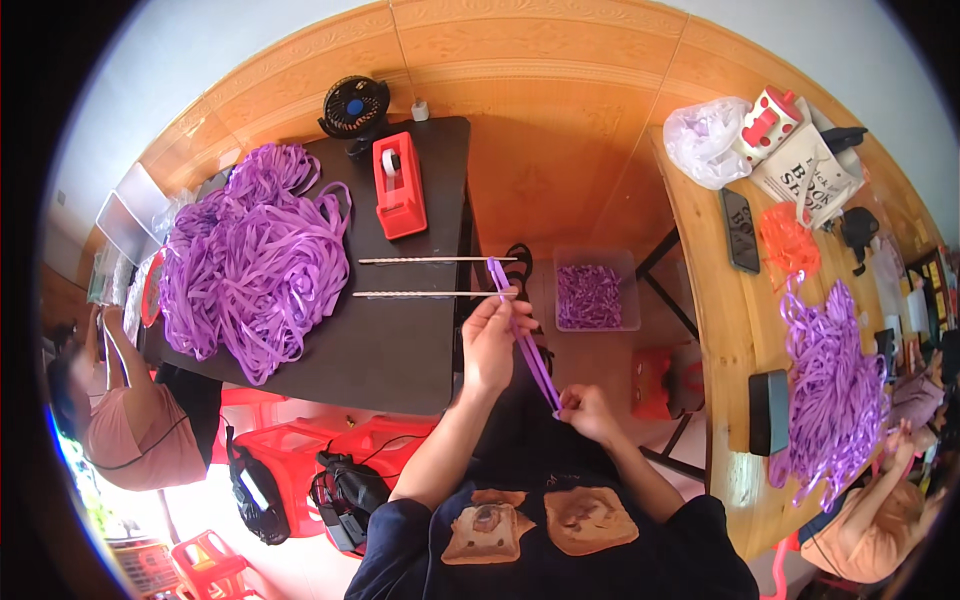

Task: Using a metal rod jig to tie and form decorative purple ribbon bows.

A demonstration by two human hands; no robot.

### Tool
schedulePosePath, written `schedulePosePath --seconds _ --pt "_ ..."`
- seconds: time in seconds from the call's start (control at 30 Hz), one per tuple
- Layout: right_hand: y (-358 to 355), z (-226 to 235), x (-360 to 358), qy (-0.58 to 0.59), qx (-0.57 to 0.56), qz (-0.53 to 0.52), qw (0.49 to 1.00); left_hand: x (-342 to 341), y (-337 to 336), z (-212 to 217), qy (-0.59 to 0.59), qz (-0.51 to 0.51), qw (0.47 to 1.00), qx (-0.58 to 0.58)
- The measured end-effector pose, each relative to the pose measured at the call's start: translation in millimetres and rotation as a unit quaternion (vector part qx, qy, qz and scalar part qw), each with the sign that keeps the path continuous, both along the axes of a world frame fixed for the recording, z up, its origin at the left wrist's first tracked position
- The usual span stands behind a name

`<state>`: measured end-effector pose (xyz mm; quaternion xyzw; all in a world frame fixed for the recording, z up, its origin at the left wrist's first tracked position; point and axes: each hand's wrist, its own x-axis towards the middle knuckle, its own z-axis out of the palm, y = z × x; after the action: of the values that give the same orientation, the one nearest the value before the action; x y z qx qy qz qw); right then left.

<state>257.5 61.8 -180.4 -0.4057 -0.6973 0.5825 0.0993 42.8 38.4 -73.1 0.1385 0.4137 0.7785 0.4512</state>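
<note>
A purple ribbon (540, 372) runs in narrow strands from the ends of two thin sticks down toward my body. The far stick (430, 260) and the near stick (425, 294) lie side by side and jut past the dark table's right edge. My left hand (488, 342) pinches the ribbon just below the near stick's end. Lower and to the right, my right hand (588, 412) is closed on the ribbon's lower end, holding it stretched. The ribbon's upper part passes at the stick tips; exactly how it wraps there is too small to tell.
A big heap of purple ribbon (255, 265), a red tape dispenser (400, 190) and a black fan (355, 108) occupy the dark table (390, 350). Below, a clear bin (597, 322) holds purple pieces. The wooden table (725, 420) at right bears more ribbon (832, 385). Other people sit both sides.
</note>
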Motion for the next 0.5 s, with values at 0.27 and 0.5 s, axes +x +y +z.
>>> schedulePosePath --seconds 0.27,0.5 --pt "45.1 1.3 39.9 -0.070 0.114 -0.071 0.988 -5.0 33.1 -13.1 -0.062 -0.027 0.993 0.092" --pt "49.8 16.6 47.5 -0.017 0.105 -0.070 0.992 25.7 15.5 -4.9 0.006 -0.153 0.987 -0.054"
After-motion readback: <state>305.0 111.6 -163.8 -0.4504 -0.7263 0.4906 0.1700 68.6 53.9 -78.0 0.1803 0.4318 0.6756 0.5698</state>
